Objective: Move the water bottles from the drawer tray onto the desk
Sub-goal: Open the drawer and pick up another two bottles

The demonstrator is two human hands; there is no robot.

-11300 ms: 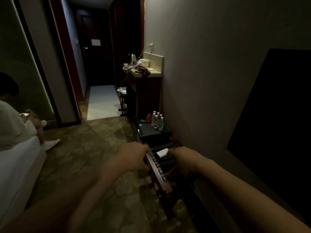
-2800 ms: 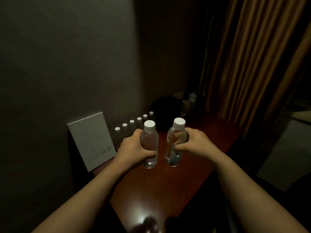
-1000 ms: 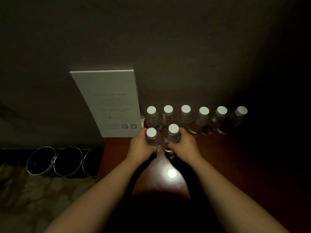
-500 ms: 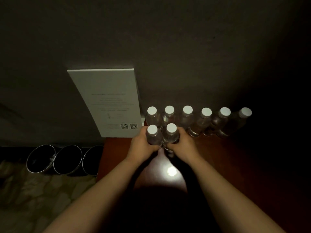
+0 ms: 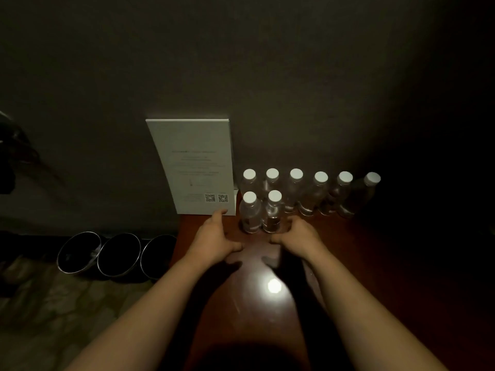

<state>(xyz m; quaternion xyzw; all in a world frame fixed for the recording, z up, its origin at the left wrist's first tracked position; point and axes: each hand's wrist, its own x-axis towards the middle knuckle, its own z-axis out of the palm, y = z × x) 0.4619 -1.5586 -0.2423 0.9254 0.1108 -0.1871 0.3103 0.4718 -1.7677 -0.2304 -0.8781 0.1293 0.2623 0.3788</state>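
Landmark: white card, printed, two QR codes at its lower right, standing at the back left corner of the table and leaning on the wall. Left of the card and lower, on the floor: three round dark bins with bright rims, side by side, touching. Directly below the card: left hand, palm down over the table, fingers spread loosely and holding nothing, one tip reaching the card's lower edge; whether it touches cannot be told. Just right of the card, front row: two clear water bottles with white caps, upright on the table and touching each other, namely front left bottle and front right bottle. Neither hand grips them. Right of the card, behind the front pair, along the wall: back row of bottles, six in number, white-capped, upright, close-set, the farthest from the card in deep shadow. Right of the front pair: right hand, palm down, fingers loosely curled and empty, their tips near the base of the front right bottle; contact cannot be told. Table surface: reddish-brown, glossy, with one bright round light reflection below the hands, between the two bare forearms. The drawer tray is out of view.
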